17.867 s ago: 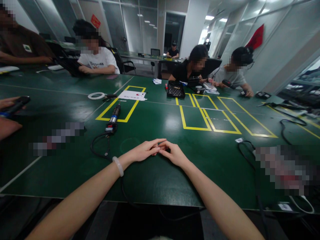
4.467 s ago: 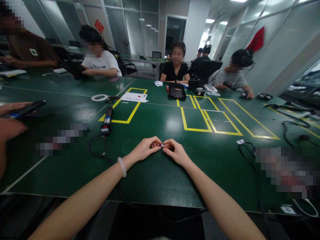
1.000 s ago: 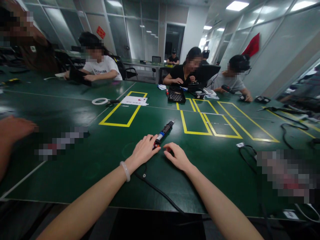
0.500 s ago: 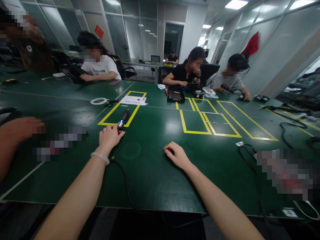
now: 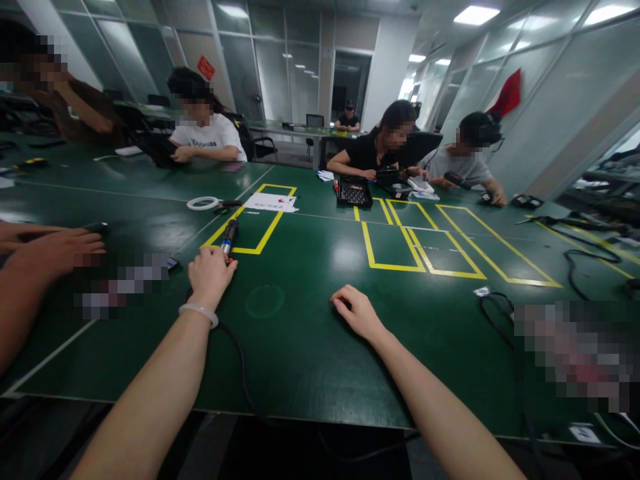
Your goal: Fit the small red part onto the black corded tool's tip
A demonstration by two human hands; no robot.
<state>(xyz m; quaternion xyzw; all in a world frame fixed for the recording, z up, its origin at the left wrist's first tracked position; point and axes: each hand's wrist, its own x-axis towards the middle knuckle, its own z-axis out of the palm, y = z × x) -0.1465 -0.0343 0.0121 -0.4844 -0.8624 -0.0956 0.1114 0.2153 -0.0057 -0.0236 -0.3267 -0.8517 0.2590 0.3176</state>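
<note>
Black tool [image 5: 229,237], apparently being positioned, sits gripped by the left hand [image 5: 213,272], release needing looser hold; right of it, the right hand [image 5: 358,311] curls loosely.

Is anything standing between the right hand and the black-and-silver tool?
Partly: the left hand covers the near end of the black-and-silver tool, so that end is blocked. Between there and the right hand, nothing visible stands on the green tabletop.
</note>
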